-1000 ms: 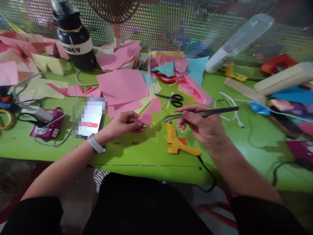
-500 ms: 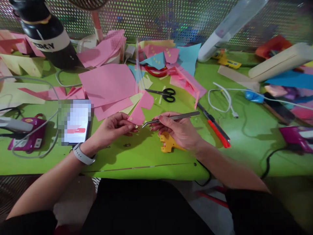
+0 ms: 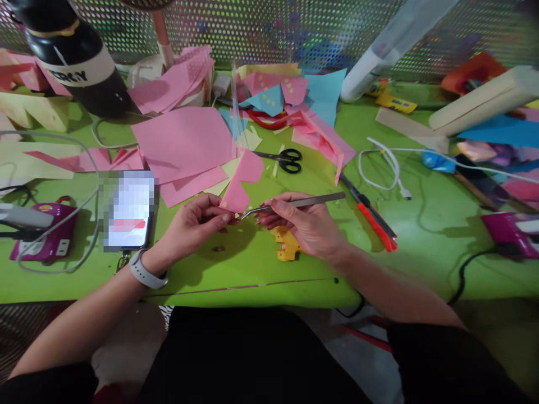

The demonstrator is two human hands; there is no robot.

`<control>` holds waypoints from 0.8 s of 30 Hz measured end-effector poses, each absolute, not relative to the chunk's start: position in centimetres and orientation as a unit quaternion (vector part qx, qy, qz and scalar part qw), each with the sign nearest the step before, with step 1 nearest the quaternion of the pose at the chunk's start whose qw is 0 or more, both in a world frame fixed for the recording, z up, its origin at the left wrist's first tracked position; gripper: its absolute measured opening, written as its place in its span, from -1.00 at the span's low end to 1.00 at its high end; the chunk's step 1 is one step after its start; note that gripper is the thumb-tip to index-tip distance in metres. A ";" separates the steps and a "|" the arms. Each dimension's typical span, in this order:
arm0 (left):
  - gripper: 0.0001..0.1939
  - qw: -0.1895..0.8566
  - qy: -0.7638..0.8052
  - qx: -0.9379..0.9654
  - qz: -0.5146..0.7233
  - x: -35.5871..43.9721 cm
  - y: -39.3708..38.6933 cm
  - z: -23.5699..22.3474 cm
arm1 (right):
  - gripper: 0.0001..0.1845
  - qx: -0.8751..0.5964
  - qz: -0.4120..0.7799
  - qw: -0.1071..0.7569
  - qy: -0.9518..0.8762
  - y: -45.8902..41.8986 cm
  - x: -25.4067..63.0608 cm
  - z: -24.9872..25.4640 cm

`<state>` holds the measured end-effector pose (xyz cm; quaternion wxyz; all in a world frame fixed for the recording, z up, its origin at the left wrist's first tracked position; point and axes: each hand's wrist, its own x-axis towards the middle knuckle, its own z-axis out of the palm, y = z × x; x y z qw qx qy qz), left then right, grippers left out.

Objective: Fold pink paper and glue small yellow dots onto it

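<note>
My left hand point(image 3: 201, 221) pinches the lower edge of a folded pink paper cutout point(image 3: 239, 185). A small yellow piece shows near that paper's lower left corner. Between thumb and fingers, my right hand point(image 3: 305, 224) grips metal tweezers point(image 3: 307, 200) with a bent tip. The tip points left and reaches my left fingertips at the paper's bottom edge; whether it holds a tiny piece I cannot tell. Under my right hand lies a yellow glue gun point(image 3: 286, 245), partly covered by the hand. Black-handled scissors point(image 3: 289, 161) rest just beyond the pink cutout.
A phone point(image 3: 131, 210) lies left of my left hand, near a purple power strip point(image 3: 46, 230). Pink paper sheets point(image 3: 181, 140) spread behind. A red-handled cutter point(image 3: 374, 224) and a white cable point(image 3: 396, 174) lie to the right. A black bottle point(image 3: 80, 62) stands back left.
The tweezers' tip has moved slightly left and down, closer to my left fingertips. The pink cutout has tilted a little more upright. The view has shifted slightly.
</note>
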<state>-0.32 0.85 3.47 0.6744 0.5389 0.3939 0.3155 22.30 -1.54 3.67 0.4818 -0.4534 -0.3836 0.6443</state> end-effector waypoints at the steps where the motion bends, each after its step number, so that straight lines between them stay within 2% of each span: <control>1: -0.74 0.675 0.395 0.539 0.314 -0.3 0.8 3.5 | -0.77 -0.454 0.645 0.481 -0.383 -1.6 22.3 3.6; 20: -0.72 0.685 0.390 0.539 0.298 -0.2 0.6 3.2 | -0.82 -0.443 0.635 0.491 -0.399 -1.8 21.9 3.2; 24: -0.72 0.691 0.396 0.530 0.292 -0.1 0.6 3.2 | -0.78 -0.455 0.623 0.488 -0.409 -1.9 22.0 3.1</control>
